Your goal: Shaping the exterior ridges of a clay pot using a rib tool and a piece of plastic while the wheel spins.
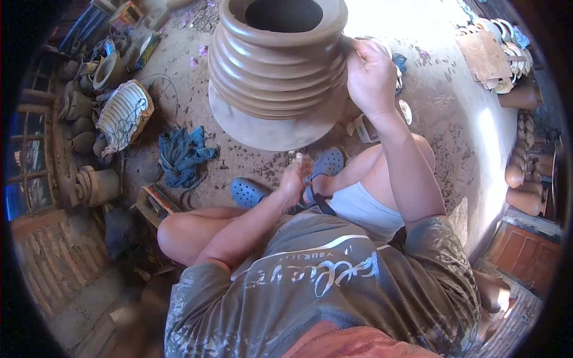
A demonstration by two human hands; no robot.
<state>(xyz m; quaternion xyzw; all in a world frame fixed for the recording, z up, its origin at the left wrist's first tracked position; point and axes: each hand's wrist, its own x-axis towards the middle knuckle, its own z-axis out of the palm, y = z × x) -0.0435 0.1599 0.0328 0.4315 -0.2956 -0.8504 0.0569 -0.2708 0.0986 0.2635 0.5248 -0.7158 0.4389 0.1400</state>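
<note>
A large wet brown clay pot [277, 74] with ridged sides and a wide dark mouth stands upright on a pale round wheel disc [274, 132]. My right hand [371, 77] is raised against the pot's right side, just below its rim. Its fingers are bent and closed at the clay, and whatever they may pinch is hidden. Below the disc's front edge, between my knees, my left hand [293, 179] hovers apart from the pot. It holds nothing I can see, with its fingers loosely stretched.
A crumpled blue cloth [184, 156] lies on the dirt floor to the left. Beyond it are a ribbed pale piece [125, 113] and several clay pots. A small white container [365, 128] sits right of the disc. More pots [525, 200] line the far right.
</note>
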